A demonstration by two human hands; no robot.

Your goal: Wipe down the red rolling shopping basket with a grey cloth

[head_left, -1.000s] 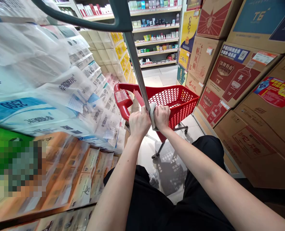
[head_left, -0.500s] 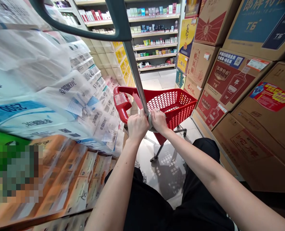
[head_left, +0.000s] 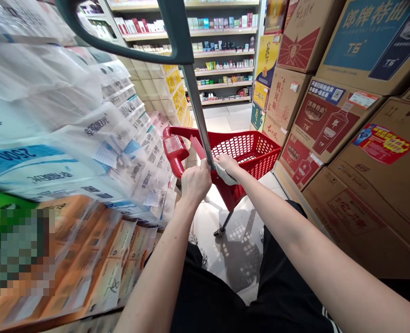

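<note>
A grey-white cloth [head_left: 228,176] lies against the lower part of a metal pole [head_left: 198,108]. My right hand [head_left: 227,163] is closed on this cloth, to the right of the pole. Just left of the pole, my left hand [head_left: 195,181] is a fist; its fingers are turned away and what they grip is hidden. The pole rises toward me and ends in a dark grey-green loop handle [head_left: 135,56]. It stands at the near end of a red shopping basket cart [head_left: 260,159], whose curved red handle [head_left: 172,159] is beside my left hand.
Plastic-wrapped paper packs [head_left: 118,143] are stacked on the left, above orange packets [head_left: 76,259]. Cardboard cartons [head_left: 329,120] line the right side. A shelf unit [head_left: 222,55] with small boxes stands ahead. A caster [head_left: 219,231] rests on the tiled floor.
My right hand has tilted and shifted slightly upward by the pole, so more cloth shows beneath it. My left hand has moved slightly left and down. The view has shifted a little.
</note>
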